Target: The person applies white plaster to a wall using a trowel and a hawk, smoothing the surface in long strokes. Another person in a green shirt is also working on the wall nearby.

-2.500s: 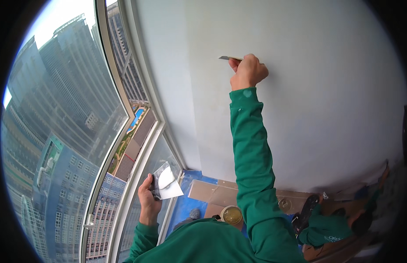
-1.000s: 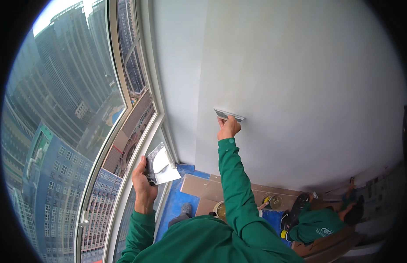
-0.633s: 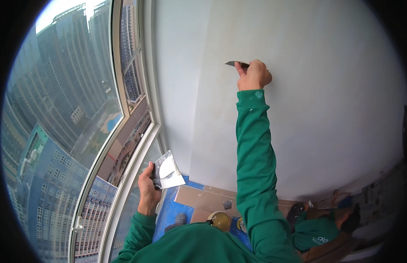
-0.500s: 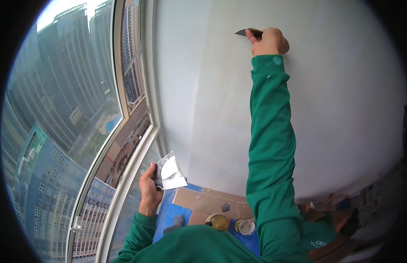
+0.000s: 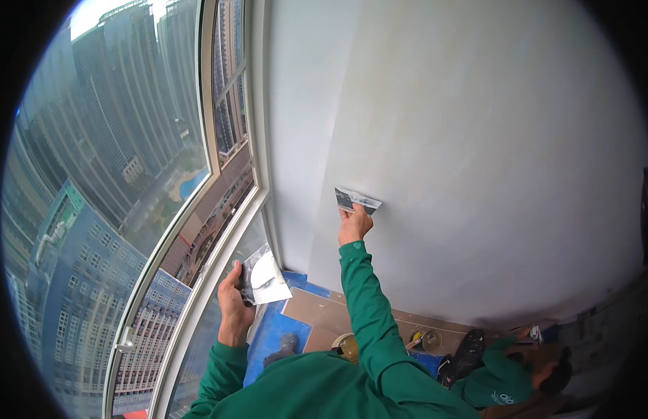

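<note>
In my left hand [image 5: 234, 307], low beside the window, is a flat, squarish plate [image 5: 271, 285] with a thick white patch of putty on it. My fingers close round its left edge. My right hand [image 5: 356, 226] grips a wide putty knife [image 5: 359, 200] from below, in front of the pale wall [image 5: 464, 153]. White paste shows on the knife's dark blade. Whether the blade touches the wall, I cannot tell. Along the wall runs a vertical line between a lighter left strip and a greyer area.
A tall window [image 5: 205, 188] stands at the left, with high buildings outside. Below, cardboard [image 5: 317, 315] and blue sheeting [image 5: 271, 342] cover the floor, with two buckets [image 5: 348, 347] [image 5: 430, 341]. A co-worker in a green top [image 5: 495, 384] is low at the right.
My right hand has come down and left along the wall, and the putty knife's broad face now shows. The left hand stays nearly in place. The co-worker is more fully in view.
</note>
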